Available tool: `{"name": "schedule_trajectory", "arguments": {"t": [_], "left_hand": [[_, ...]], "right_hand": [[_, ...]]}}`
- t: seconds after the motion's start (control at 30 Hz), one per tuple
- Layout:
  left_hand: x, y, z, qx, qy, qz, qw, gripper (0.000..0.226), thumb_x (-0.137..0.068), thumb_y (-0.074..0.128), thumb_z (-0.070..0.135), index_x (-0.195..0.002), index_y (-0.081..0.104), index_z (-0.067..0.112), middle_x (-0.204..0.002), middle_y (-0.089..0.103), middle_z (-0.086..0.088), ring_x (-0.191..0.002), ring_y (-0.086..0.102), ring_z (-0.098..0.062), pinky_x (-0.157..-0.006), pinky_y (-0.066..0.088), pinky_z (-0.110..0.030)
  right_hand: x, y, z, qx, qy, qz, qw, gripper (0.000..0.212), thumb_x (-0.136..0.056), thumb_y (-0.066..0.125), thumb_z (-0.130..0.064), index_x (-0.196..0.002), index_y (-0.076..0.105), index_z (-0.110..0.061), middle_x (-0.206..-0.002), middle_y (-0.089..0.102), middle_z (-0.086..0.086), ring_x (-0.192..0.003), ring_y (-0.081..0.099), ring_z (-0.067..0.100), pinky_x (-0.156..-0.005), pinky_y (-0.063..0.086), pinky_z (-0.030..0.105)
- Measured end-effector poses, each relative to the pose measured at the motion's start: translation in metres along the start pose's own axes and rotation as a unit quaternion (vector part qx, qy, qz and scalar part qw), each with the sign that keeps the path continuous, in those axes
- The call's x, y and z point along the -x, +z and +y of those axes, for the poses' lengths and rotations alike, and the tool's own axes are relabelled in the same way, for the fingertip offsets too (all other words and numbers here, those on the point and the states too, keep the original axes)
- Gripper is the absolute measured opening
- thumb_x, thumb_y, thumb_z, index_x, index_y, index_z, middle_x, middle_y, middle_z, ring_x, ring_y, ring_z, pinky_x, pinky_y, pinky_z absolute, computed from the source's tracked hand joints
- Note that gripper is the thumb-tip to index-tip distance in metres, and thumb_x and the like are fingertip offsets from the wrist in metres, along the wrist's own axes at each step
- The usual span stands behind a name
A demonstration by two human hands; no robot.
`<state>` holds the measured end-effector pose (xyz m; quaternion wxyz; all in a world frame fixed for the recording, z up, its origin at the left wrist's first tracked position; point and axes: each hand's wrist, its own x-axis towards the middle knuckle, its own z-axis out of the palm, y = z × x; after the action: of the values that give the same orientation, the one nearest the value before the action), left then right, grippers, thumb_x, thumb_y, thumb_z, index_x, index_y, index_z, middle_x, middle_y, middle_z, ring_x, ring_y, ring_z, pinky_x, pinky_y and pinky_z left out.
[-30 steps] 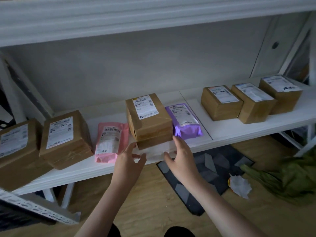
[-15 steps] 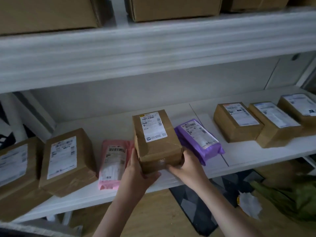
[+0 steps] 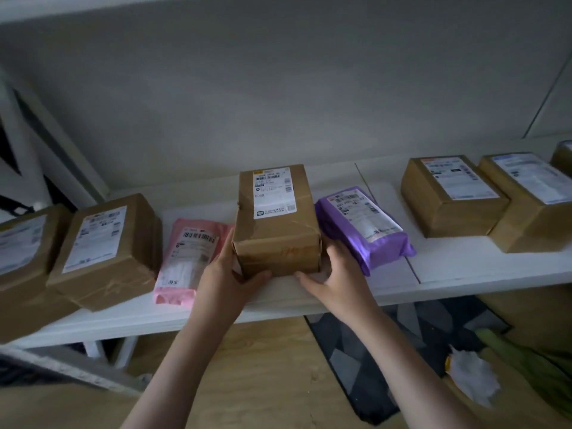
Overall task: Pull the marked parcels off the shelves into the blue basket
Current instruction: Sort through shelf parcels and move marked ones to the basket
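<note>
A brown cardboard parcel (image 3: 277,221) with a white label stands in the middle of the white shelf (image 3: 464,267). My left hand (image 3: 223,280) grips its lower left corner, thumb under the front edge. My right hand (image 3: 334,278) grips its lower right corner. A pink mailer bag (image 3: 188,258) lies just left of it and a purple mailer bag (image 3: 365,224) just right. The blue basket is not in view.
Two brown boxes (image 3: 105,249) sit at the shelf's left end, and others (image 3: 448,193) at the right. Below the shelf are a wooden floor, a dark patterned mat (image 3: 371,351), crumpled white paper (image 3: 470,376) and green cloth (image 3: 532,360). A white shelf upright (image 3: 49,140) slants at left.
Both hands reached from the shelf's front edge to the middle brown parcel and closed on its lower corners. The view has moved closer and dipped below the upper shelf.
</note>
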<state>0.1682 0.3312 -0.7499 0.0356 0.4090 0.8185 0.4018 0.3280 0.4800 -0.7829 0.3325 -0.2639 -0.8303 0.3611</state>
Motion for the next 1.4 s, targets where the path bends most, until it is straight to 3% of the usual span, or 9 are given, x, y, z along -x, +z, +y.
{"name": "schedule_trajectory", "arguments": {"t": [0.13,0.3,0.43,0.57,0.67,0.97,1.17,1.27,1.4], "left_hand": [[0.003,0.002,-0.004,-0.016,0.013,0.012,1.0,0.099,-0.073,0.084,0.041,-0.154,0.028,0.036,-0.104,0.068,0.01,-0.085,0.064,-0.012,-0.063,0.045,-0.007],[0.017,-0.002,0.006,-0.036,0.028,0.019,0.999,0.108,-0.074,0.084,0.041,-0.158,0.016,0.036,-0.117,0.069,0.006,-0.091,0.068,-0.013,-0.076,0.06,-0.03],[0.029,-0.011,0.015,-0.039,0.066,0.054,0.996,0.112,-0.074,0.084,0.043,-0.157,0.01,0.04,-0.126,0.067,0.005,-0.092,0.07,-0.011,-0.076,0.062,-0.037],[0.051,-0.018,0.026,-0.005,0.101,0.119,0.988,0.104,-0.074,0.079,0.049,-0.158,0.02,0.032,-0.136,0.06,0.004,-0.104,0.065,-0.011,-0.079,0.059,-0.032],[0.059,-0.019,0.03,0.013,0.122,0.142,0.982,0.099,-0.075,0.076,0.048,-0.157,0.025,0.025,-0.143,0.056,0.003,-0.118,0.058,-0.012,-0.086,0.052,-0.024],[0.067,-0.022,0.03,0.034,0.123,0.129,0.983,0.1,-0.075,0.08,0.039,-0.157,0.025,0.024,-0.134,0.061,0.001,-0.097,0.063,-0.009,-0.071,0.059,-0.018],[0.066,-0.025,0.026,0.041,0.098,0.105,0.989,0.102,-0.077,0.081,0.038,-0.157,0.018,0.035,-0.136,0.06,0.007,-0.104,0.065,-0.013,-0.079,0.061,-0.03],[0.065,-0.022,0.023,0.046,0.086,0.094,0.991,0.102,-0.079,0.08,0.037,-0.158,0.014,0.037,-0.146,0.051,0.007,-0.121,0.059,-0.017,-0.089,0.059,-0.044],[0.057,-0.018,0.016,0.07,0.064,0.066,0.993,0.1,-0.079,0.08,0.034,-0.157,0.017,0.037,-0.145,0.052,0.008,-0.126,0.057,-0.017,-0.093,0.057,-0.046]], "right_hand": [[0.0,-0.004,-0.005,-0.004,0.018,-0.027,0.999,0.051,-0.082,0.076,-0.041,-0.124,0.058,-0.017,-0.117,0.061,-0.005,-0.11,0.059,0.006,-0.094,0.053,0.025],[0.01,-0.018,-0.024,0.049,0.031,-0.016,0.998,0.031,-0.083,0.079,-0.032,-0.104,0.064,-0.015,-0.099,0.063,-0.009,-0.086,0.058,-0.005,-0.072,0.044,0.003],[0.02,-0.028,-0.041,0.068,-0.005,0.016,0.998,0.025,-0.08,0.082,-0.027,-0.088,0.06,-0.02,-0.083,0.058,-0.016,-0.076,0.057,-0.01,-0.066,0.043,0.004],[0.034,-0.032,-0.057,0.044,-0.084,0.08,0.992,0.029,-0.077,0.085,-0.013,-0.093,0.062,-0.022,-0.089,0.053,-0.027,-0.091,0.052,-0.024,-0.075,0.039,-0.004],[0.039,-0.035,-0.058,0.055,-0.119,0.113,0.985,0.036,-0.077,0.085,-0.015,-0.107,0.066,-0.012,-0.101,0.057,-0.018,-0.097,0.052,-0.012,-0.083,0.04,-0.002],[0.047,-0.044,-0.062,0.055,-0.125,0.108,0.985,0.039,-0.079,0.084,-0.018,-0.112,0.064,-0.017,-0.108,0.06,-0.016,-0.101,0.055,-0.008,-0.088,0.044,0.005],[0.047,-0.039,-0.064,0.049,-0.107,0.098,0.988,0.036,-0.079,0.083,-0.019,-0.11,0.065,-0.018,-0.105,0.061,-0.017,-0.097,0.054,-0.015,-0.085,0.043,0.002],[0.046,-0.036,-0.067,0.036,-0.078,0.082,0.993,0.034,-0.078,0.084,-0.017,-0.105,0.063,-0.024,-0.099,0.062,-0.017,-0.092,0.055,-0.016,-0.081,0.043,0.0],[0.04,-0.032,-0.068,0.01,-0.027,0.042,0.999,0.033,-0.08,0.082,-0.016,-0.106,0.063,-0.027,-0.096,0.064,-0.017,-0.091,0.058,-0.015,-0.077,0.043,0.0]]}}
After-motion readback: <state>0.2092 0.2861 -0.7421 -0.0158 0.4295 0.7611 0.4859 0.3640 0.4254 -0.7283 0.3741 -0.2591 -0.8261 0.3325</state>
